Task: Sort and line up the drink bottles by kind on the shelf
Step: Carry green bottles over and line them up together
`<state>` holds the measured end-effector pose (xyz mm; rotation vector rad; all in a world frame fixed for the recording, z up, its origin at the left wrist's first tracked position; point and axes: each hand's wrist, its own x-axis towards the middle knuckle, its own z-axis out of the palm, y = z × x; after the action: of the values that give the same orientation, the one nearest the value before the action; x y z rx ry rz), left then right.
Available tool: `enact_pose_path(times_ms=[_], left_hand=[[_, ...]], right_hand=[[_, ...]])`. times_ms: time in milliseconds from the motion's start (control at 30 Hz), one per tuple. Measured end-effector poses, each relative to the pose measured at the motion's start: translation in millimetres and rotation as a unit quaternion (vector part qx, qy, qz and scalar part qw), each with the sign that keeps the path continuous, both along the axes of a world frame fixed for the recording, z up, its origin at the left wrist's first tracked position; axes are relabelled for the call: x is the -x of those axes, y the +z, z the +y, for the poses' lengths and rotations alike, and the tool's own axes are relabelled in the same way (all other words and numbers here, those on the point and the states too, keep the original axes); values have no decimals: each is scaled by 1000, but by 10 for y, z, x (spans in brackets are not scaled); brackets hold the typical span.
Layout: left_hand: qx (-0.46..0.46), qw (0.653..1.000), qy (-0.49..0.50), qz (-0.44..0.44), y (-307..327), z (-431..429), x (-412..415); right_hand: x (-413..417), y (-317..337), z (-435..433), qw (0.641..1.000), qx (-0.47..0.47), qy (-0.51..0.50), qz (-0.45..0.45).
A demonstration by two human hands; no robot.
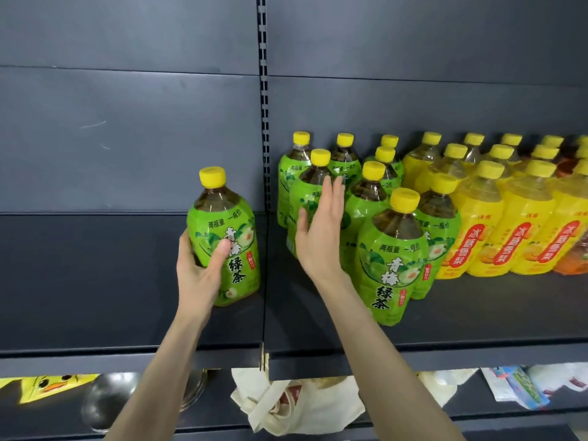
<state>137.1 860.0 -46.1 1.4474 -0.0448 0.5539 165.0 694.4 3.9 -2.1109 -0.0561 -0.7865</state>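
On the dark shelf (127, 297), my left hand (200, 272) grips one green-label tea bottle (226, 237) with a yellow cap, standing apart on the left bay. My right hand (321, 230) is open, its fingers straight, against the left side of a cluster of several green tea bottles (389, 259). To the right of that cluster stand rows of yellow-label pear drink bottles (483, 230), all with yellow caps. An orange-label bottle (572, 253) shows at the far right edge.
A slotted upright post (263, 100) divides the two shelf bays. On the lower shelf lie a yellow duck item (47, 388), a metal bowl (108, 399), a cloth bag (286, 402) and packets (521, 389).
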Motion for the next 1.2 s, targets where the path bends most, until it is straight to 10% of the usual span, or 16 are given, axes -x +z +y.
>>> enact_pose_path(times_ms=[267,700,1200], left_hand=[[-4,1000,-4,-18,-47,-13,-122],[-5,1000,0,-9,-97,-15,-160],[-11,1000,-16,-4,-97,-52,-185]], right_hand=[[-296,19,9,993,90,-69,17],[-348,-474,66,968,-229,24,100],[-562,-570,42,957,-281,10,70]])
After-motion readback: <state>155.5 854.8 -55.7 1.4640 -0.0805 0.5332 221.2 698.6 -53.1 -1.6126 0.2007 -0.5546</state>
